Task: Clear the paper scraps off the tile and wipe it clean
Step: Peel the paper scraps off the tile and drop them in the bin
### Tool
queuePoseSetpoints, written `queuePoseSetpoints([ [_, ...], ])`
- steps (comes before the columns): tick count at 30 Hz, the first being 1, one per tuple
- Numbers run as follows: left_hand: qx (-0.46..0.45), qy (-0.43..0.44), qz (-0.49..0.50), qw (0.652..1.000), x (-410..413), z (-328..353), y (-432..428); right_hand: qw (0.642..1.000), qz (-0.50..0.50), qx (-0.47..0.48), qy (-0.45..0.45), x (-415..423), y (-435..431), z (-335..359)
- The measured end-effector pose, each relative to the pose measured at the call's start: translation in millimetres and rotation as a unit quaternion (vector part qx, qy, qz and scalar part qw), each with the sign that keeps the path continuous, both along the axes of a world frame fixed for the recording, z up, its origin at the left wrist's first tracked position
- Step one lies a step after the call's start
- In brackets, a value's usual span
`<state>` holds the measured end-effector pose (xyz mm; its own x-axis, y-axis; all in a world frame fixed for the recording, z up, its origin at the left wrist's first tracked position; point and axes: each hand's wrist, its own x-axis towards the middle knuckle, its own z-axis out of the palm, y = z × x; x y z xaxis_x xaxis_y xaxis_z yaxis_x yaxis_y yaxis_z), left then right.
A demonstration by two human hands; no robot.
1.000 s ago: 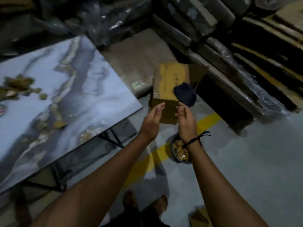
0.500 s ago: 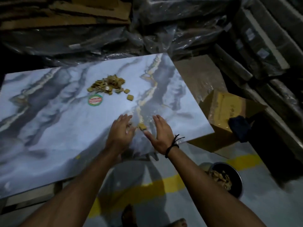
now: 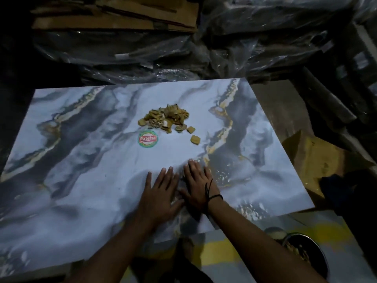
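Observation:
A large glossy marble-patterned tile (image 3: 85, 180) lies in front of me. A heap of tan paper scraps (image 3: 166, 118) sits near its far middle, with two loose scraps (image 3: 195, 139) just to the right. A round red-and-green sticker (image 3: 148, 138) is stuck below the heap. My left hand (image 3: 161, 190) and my right hand (image 3: 196, 180) lie flat on the tile near its front edge, side by side, fingers spread, with small scraps half hidden between them. A dark cloth (image 3: 336, 188) hangs over a box at the right.
A dark round bowl (image 3: 306, 254) holding scraps stands on the floor at the lower right, by a yellow floor line. An open cardboard box (image 3: 314, 160) sits right of the tile. Plastic-wrapped stacks and flat cardboard (image 3: 126, 19) crowd the back.
My view swung from the bowl and box back to the tile. Both hands came from over the bowl down onto the tile, then closed in around a small scrap.

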<state>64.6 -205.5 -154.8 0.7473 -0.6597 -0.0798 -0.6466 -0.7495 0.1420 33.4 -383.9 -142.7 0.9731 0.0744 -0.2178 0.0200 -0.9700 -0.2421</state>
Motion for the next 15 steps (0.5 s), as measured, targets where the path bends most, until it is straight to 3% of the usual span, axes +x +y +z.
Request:
queuePoseSetpoints([
  [9,-0.003,-0.006,0.095,0.995,94,20,20,0.999,0.044,-0.004,-0.025,101,1,16],
  [15,-0.045,0.011,0.078,0.996,72,24,86,0.974,0.176,0.028,-0.14,67,33,21],
])
